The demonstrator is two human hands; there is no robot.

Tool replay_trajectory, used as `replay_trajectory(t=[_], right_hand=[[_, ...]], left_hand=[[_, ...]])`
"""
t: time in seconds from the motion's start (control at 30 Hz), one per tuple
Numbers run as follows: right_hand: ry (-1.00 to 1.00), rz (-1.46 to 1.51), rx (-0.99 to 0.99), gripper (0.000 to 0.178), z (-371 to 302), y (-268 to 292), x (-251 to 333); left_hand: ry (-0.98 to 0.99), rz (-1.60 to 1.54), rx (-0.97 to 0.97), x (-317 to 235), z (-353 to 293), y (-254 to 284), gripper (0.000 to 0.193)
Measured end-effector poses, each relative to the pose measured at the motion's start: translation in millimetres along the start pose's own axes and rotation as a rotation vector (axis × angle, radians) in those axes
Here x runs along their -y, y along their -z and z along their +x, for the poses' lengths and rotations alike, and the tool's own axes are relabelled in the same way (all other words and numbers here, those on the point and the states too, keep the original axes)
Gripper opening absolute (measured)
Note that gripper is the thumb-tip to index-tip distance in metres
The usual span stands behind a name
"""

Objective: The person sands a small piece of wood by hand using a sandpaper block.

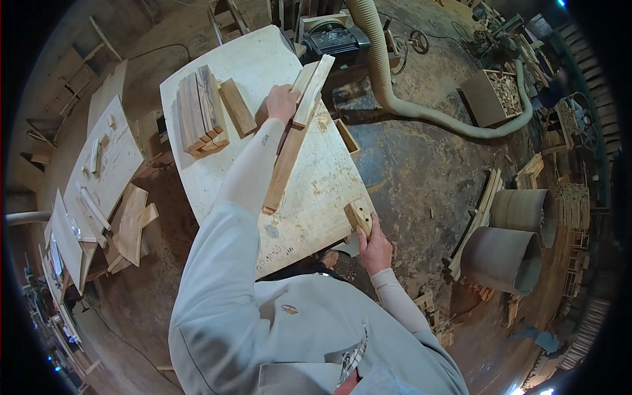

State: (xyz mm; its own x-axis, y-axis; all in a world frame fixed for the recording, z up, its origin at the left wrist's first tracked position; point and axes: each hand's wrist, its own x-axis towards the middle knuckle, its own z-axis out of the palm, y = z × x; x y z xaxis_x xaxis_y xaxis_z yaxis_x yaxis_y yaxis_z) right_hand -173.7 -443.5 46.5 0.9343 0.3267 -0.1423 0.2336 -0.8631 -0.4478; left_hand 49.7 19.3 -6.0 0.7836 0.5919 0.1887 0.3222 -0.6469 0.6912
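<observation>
My left hand (282,103) reaches far across the pale worktable (316,197), its fingers closed on the side of a short wooden piece (304,82). Against that piece lies a longer pale wooden strip (315,90), and below them a brown board (284,172) slants toward me. At the table's near right corner my right hand (375,249) grips a wooden block (359,214) with dark round holes in its face. Left of my left forearm, a stack of brown wooden blocks (201,108) lies beside a single loose block (237,107).
A ribbed hose (375,72) runs from the dark machine (336,41) to a crate of offcuts (503,95). A lower table (118,148) with wood scraps stands at left. Two large drums (501,259) stand at right. Another person (545,339) is at lower right.
</observation>
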Motion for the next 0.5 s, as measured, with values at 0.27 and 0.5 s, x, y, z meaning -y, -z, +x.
replay_trajectory(t=[0.27, 0.5], right_hand=[[0.017, 0.018, -0.026, 0.069, 1.1, -6.4, -5.1], [0.023, 0.017, -0.035, 0.068, 1.6, -17.7, -10.3]], left_hand=[[0.017, -0.034, -0.023, -10.0, 1.7, -1.3, 0.040], [0.020, -0.050, -0.061, -14.3, 6.5, 3.8, 0.039]])
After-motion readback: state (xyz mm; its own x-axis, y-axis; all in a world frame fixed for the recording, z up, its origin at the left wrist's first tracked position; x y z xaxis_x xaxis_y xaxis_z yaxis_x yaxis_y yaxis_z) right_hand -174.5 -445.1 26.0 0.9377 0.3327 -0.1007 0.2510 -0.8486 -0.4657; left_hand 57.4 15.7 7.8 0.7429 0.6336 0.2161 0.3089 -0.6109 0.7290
